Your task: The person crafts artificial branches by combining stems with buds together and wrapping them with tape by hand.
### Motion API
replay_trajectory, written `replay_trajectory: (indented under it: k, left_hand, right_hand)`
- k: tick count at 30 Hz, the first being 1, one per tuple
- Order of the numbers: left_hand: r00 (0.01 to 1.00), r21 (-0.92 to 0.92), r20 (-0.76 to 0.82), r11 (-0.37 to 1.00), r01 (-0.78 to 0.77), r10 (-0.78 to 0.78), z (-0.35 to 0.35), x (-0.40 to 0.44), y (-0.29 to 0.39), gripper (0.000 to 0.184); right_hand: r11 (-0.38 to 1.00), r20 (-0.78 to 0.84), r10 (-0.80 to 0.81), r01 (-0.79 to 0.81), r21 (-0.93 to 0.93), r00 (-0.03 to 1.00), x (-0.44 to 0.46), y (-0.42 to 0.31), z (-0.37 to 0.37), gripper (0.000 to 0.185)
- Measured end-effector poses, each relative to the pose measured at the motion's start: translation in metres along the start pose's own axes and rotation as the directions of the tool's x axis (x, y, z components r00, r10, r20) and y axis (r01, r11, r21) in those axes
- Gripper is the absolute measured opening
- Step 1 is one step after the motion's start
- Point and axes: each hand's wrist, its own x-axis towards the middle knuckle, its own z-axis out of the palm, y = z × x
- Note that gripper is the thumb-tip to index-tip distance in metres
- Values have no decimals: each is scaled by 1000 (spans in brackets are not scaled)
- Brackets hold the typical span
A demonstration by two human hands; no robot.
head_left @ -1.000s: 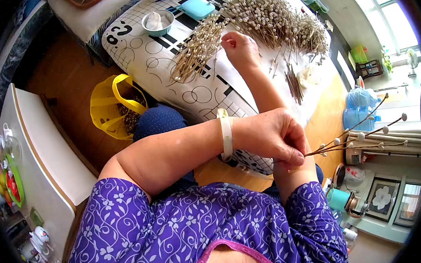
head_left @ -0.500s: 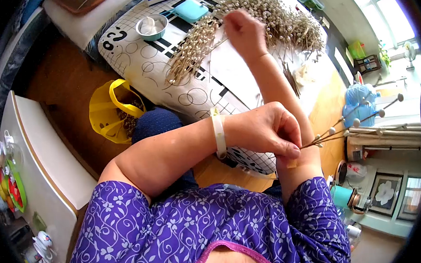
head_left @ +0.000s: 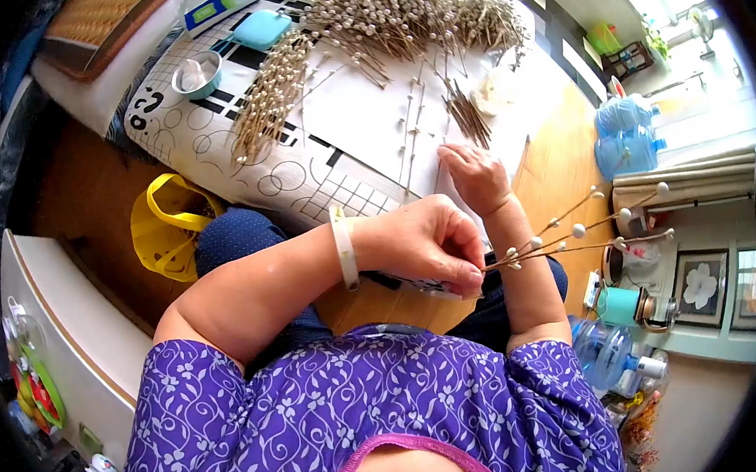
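My left hand [head_left: 435, 245], with a pale bracelet at the wrist, is closed on a few thin brown stems [head_left: 561, 249] with white buds. These point right, across my right forearm. Beyond it, my right hand [head_left: 478, 178] hovers at the table's near edge, fingers loosely curled and apart, with nothing visible in them. Just left of it, budded stems [head_left: 410, 130] lie on the white sheet. Short bare sticks [head_left: 468, 116] are bunched above it. A bundle of budded stems [head_left: 270, 95] lies farther left, below a large pile [head_left: 391, 19].
The patterned tablecloth [head_left: 217, 159] bears a small bowl [head_left: 198, 74], a light-blue case [head_left: 261, 29] and a wipes pack [head_left: 217, 5]. A yellow bag [head_left: 166, 232] stands on the floor by my knee. Blue water bottles [head_left: 627, 138] are at the right.
My right hand has moved from the stem bundles toward me, down to the table's near edge. My left hand still holds its stems. The view has turned, shifting the table leftward.
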Motion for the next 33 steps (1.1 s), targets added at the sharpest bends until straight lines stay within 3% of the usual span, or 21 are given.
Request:
replay_trajectory:
  k: [4,7,8,12,14,15,17,18,20,25,27,29,33]
  left_hand:
    - [997,-9,-2,997,80,-80,1,2,-4,12]
    - [997,-26,10,997,71,-71,5,6,-9,12]
    - [995,2,19,995,103,-103,5,7,-9,11]
    - [995,38,28,994,99,-100,5,10,-8,10]
    - [994,17,19,994,104,-104,5,8,-10,11]
    - [994,16,17,994,104,-104,6,7,-9,11]
    - [994,-14,10,994,105,-105,7,7,-9,11]
    - [995,-9,14,995,102,-102,7,8,-8,11]
    - [995,59,25,994,92,-94,7,7,-7,11]
    - [996,29,25,996,86,-87,6,6,-7,10]
    - [997,1,20,997,76,-76,4,5,-5,10]
    - [995,41,40,995,87,-89,4,3,-5,9]
    - [996,76,33,993,86,-89,4,4,-3,9]
  right_hand:
    - [986,-57,158,-154,59,986,-5,-8,-7,13]
    - [809,112,536,-547,212,837,-4,-16,-16,11]
    - [924,-10,366,-362,124,930,-4,-10,-10,8]
    - [955,25,291,-292,54,956,-5,-10,-13,4]
    - [636,182,677,-692,343,713,-1,-18,-19,10]
    - [636,183,676,-691,344,714,0,-19,-19,10]
    - [710,266,659,-698,88,704,1,-19,-20,21]
    - [682,345,669,-728,66,658,3,-21,-21,27]
    - [684,354,658,-724,89,665,3,-17,-16,28]
    - [724,311,611,-673,154,728,-2,-6,-11,26]
    - [220,512,741,-877,427,435,-2,-11,-20,25]
    - [178,478,756,-843,507,447,-4,-17,-19,24]
    - [298,474,651,-774,559,593,7,-26,-6,23]
